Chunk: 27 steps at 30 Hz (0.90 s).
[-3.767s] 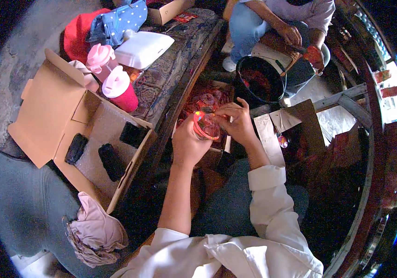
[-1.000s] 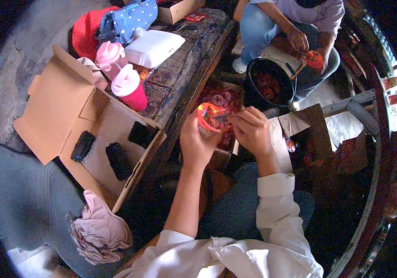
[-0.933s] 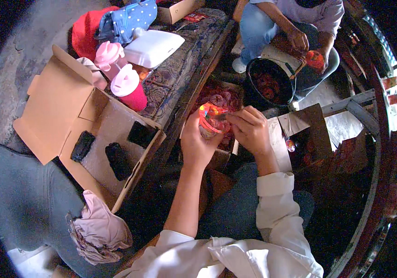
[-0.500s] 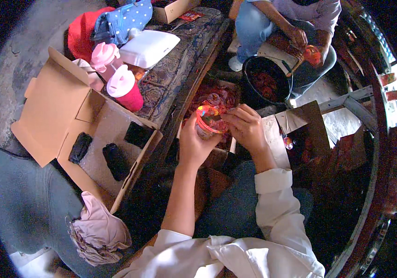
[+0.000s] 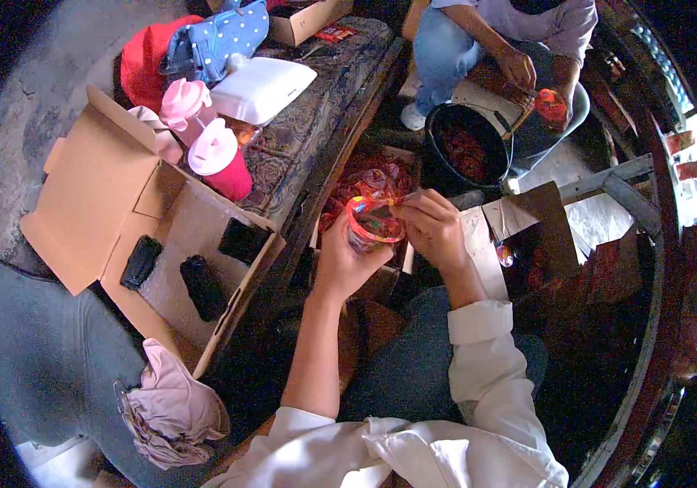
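Note:
My left hand (image 5: 347, 259) is wrapped around a small clear cup with an orange-red rim (image 5: 371, 224), held upright in front of me. My right hand (image 5: 432, 228) pinches a small red and yellow piece (image 5: 375, 204) at the cup's rim, fingers closed on it. Below the cup stands a cardboard box full of red wrapped pieces (image 5: 373, 175).
An open cardboard box (image 5: 161, 236) with dark objects lies at left. Two pink cups (image 5: 217, 159), a white foam container (image 5: 261, 88) and a blue dotted bag (image 5: 218, 37) sit on a patterned bench (image 5: 316, 122). Another person (image 5: 519, 61) sits beyond a black bucket (image 5: 466, 150).
My hands and the cup have stayed close together and shifted slightly; my right hand keeps working at the cup's rim. The view has tilted a little.

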Tool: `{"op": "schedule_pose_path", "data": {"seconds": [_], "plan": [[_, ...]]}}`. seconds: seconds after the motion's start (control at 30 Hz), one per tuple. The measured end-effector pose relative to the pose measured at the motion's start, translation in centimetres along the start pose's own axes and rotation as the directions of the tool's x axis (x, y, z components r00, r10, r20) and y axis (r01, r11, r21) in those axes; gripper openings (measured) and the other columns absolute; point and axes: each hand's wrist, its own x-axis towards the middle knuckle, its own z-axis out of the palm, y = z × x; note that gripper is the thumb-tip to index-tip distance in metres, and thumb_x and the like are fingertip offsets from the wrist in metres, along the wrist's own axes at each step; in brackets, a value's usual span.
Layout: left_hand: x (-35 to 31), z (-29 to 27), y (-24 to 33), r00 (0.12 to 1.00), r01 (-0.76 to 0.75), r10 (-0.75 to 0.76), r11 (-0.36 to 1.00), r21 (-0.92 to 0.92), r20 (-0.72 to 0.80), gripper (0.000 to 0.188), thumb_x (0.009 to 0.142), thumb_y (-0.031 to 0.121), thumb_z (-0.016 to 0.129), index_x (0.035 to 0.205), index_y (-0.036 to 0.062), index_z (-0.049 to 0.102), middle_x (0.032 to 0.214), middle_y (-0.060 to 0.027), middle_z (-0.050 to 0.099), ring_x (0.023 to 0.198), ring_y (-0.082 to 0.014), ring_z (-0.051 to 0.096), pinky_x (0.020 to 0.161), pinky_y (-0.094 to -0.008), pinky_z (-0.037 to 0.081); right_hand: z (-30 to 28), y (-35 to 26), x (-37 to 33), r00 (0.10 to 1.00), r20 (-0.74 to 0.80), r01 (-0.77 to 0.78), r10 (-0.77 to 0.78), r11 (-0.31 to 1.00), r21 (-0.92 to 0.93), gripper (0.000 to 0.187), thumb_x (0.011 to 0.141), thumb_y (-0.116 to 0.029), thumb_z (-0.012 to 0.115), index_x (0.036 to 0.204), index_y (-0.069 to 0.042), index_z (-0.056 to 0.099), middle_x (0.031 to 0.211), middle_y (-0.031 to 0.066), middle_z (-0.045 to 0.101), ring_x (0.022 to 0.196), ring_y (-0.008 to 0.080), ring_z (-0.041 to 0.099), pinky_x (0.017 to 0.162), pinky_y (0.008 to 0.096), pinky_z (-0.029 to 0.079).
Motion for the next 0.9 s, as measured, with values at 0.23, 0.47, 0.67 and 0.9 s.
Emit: {"op": "schedule_pose_path", "data": {"seconds": [0.23,0.47,0.67,0.9], "plan": [[-0.1,-0.1,-0.5,0.997,0.032,-0.031,0.999,-0.003,0.068,0.053,0.062,0.011,0.069,0.110,0.0030,0.049,0.100,-0.0063,0.058,0.093,-0.0163,0.056,0.085,-0.0306,0.043,-0.3,0.2,-0.3,1.000,0.001,-0.024,0.024,0.999,0.024,0.019,0.056,-0.008,0.066,0.075,-0.007,0.064,0.080,0.0045,0.061,0.071,0.0232,0.057,0.059,0.0328,0.048],[0.0,-0.5,-0.7,0.987,0.119,-0.105,0.986,-0.113,0.126,0.047,0.062,0.004,0.066,0.106,0.0032,0.048,0.097,-0.0050,0.057,0.090,-0.0128,0.055,0.082,-0.0280,0.043,0.5,-0.6,0.2,0.946,-0.087,-0.284,0.312,0.929,0.238,0.021,0.054,-0.001,0.070,0.073,-0.006,0.064,0.073,0.0066,0.061,0.062,0.0214,0.058,0.052,0.0292,0.047],[0.0,0.7,-0.7,0.995,0.104,-0.104,0.982,-0.159,0.006,0.052,0.065,0.003,0.065,0.111,0.0046,0.040,0.100,-0.0064,0.054,0.092,-0.0138,0.054,0.082,-0.0291,0.043,-0.2,0.0,0.1,0.948,-0.070,-0.295,0.310,0.940,0.171,0.020,0.053,0.002,0.069,0.071,-0.006,0.064,0.073,0.0076,0.062,0.060,0.0216,0.058,0.051,0.0286,0.047],[0.1,0.7,0.0,0.997,0.019,-0.026,0.996,-0.089,-0.077,0.049,0.064,0.005,0.066,0.108,0.0026,0.043,0.100,-0.0078,0.054,0.092,-0.0166,0.054,0.083,-0.0299,0.042,-1.5,-0.5,0.5,0.978,-0.104,-0.172,0.182,0.980,0.100,0.021,0.053,0.004,0.066,0.072,-0.006,0.064,0.071,0.0062,0.061,0.064,0.0227,0.057,0.055,0.0301,0.047]]}}
